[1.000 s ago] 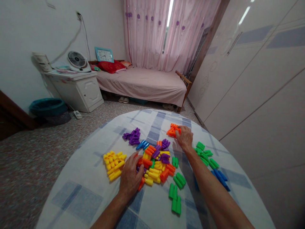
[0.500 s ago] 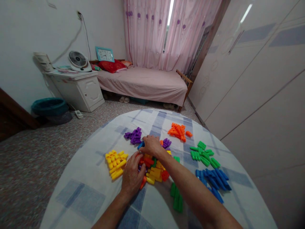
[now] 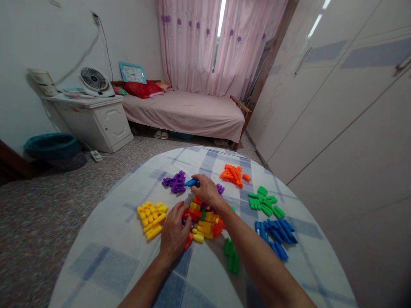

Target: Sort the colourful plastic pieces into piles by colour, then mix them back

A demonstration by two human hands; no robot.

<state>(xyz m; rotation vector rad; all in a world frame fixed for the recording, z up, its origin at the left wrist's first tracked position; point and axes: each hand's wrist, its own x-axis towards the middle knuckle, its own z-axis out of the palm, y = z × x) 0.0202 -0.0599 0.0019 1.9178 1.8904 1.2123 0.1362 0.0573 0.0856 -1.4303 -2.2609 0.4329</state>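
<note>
Between the fingertips of my right hand (image 3: 207,189) is a blue plastic toy block (image 3: 190,182), held above the far side of a mixed-colour pile of blocks (image 3: 204,227). My left hand (image 3: 174,229) lies against the left side of that pile, thumb apart from the fingers, with no block visibly gripped. Just left of it sit yellow blocks (image 3: 150,218). Purple blocks (image 3: 175,182) lie beyond, close to the held blue block. My right hand and forearm hide part of the pile and some purple blocks behind it.
The round table wears a checked cloth (image 3: 105,261). Toward the right lie orange blocks (image 3: 233,174), green blocks (image 3: 265,202) and blue blocks (image 3: 276,233). More green blocks (image 3: 231,256) lie beside my right forearm. Past the table stand a bed (image 3: 189,109) and a wardrobe (image 3: 337,128).
My right hand has lifted the blue block up and away from the pile, toward the far side. The left hand stays by the pile. The whole view has shifted slightly.
</note>
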